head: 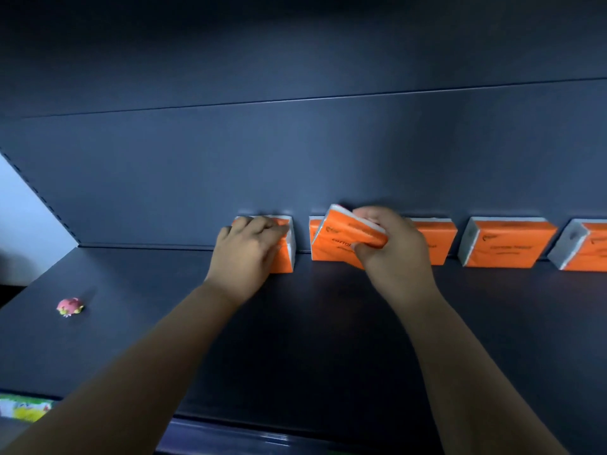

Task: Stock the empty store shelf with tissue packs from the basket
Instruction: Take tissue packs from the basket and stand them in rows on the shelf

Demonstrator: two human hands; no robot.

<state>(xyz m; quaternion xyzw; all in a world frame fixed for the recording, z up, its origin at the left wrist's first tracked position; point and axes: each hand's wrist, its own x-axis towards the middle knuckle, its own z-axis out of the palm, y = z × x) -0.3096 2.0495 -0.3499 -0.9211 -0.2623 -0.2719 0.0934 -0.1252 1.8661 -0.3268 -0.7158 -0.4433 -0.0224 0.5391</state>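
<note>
A person stocks a dark store shelf (pixel 295 339), where orange tissue packs stand in a row along its back edge, against the rear panel (pixel 295 165). The left hand (pixel 249 254) grasps the leftmost tissue pack (pixel 281 264), fingers curled over its top. The right hand (pixel 391 251) pinches a tilted tissue pack (pixel 345 231) between thumb and fingers, one corner raised. It overlaps the standing pack (pixel 320 254) just behind it, though whether the two touch cannot be told. Three more packs, (pixel 438 244), (pixel 509 244) and (pixel 588 247), continue toward the shelf's right end, the last cut off by the frame. A small pink toy (pixel 69 306) lies well apart, toward the left front corner. The basket is out of view. The step in hand looks to be seating the tilted pack. Doing it well likely means levelling it before release, setting its base flat and its printed face square to the front edge. A light grip should keep the soft wrapper from buckling, and the other hand can steady the neighbouring pack against tipping.
</note>
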